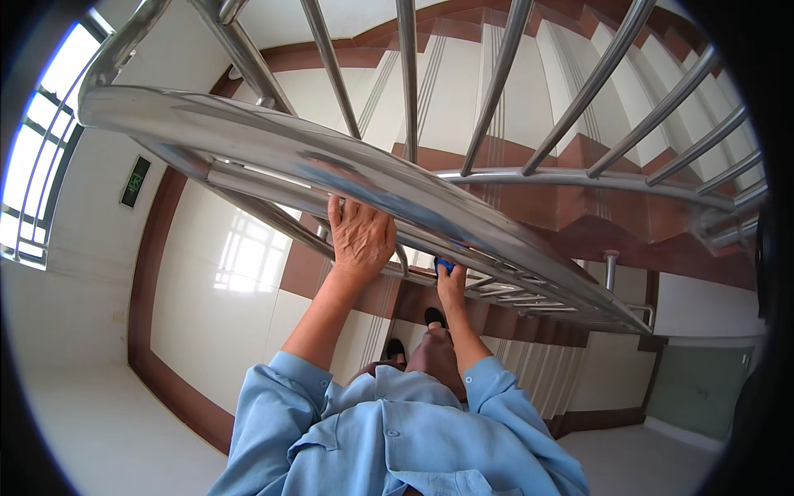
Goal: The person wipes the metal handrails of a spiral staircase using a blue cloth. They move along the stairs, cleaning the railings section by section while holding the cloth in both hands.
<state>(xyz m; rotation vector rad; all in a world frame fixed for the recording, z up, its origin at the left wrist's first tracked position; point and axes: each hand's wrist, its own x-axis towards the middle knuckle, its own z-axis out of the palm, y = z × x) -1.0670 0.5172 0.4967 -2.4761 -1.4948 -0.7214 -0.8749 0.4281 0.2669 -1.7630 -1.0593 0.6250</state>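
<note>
A wide, polished stainless-steel handrail (267, 127) slants across the view, with a thinner metal rail (267, 191) below it. My left hand (361, 242) lies over the thinner rail, fingers together and curled onto it, the tips close under the handrail. Lower and to the right, my right hand (453, 284) holds a small blue object (444, 265) against the lower part of the railing. Only a bit of that object shows, so I cannot tell whether it is a cloth. The handrail hides its far side and some of the right fingers.
Tiled stairs (508, 93) with brown edging rise beyond the upright metal bars (406, 80). Another flight (533, 372) lies to my right. My black shoes (435, 317) are at a step edge, by a pale landing (211, 297). A window (46, 142) and green exit sign (135, 181) are at left.
</note>
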